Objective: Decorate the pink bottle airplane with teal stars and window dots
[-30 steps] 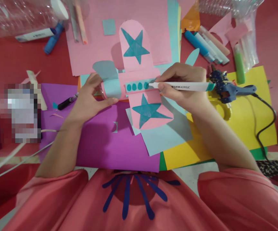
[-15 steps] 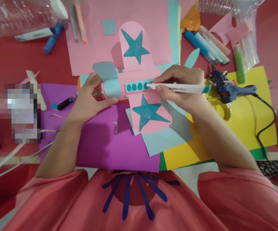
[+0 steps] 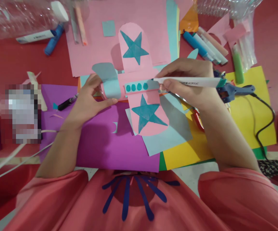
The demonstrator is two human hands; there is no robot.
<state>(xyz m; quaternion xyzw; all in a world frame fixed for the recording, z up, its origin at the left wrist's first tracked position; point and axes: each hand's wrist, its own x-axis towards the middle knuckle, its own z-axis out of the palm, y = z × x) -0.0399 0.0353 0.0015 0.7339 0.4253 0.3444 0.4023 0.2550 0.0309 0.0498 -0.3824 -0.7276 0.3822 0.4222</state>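
A pink paper model plane lies crosswise before me, a teal star on each of its two wings. A light-blue strip along its body bears several teal dots. My left hand is closed around the plane's tail end, where a pale-blue band and fin are; some fingers are hidden behind it. My right hand pinches a white acrylic marker with a teal end. The marker's tip is at the strip's upper edge, right of the last dot; whether it touches I cannot tell.
Purple and yellow card lie underneath. On the right are a blue glue gun with a black cord, red-handled scissors and several markers. A clear bottle and a blurred-out phone-like object are on the left.
My right hand and the marker have moved slightly right and up, off the last dot. The scissors' red handle now shows below the hand. My left hand stays at the tail.
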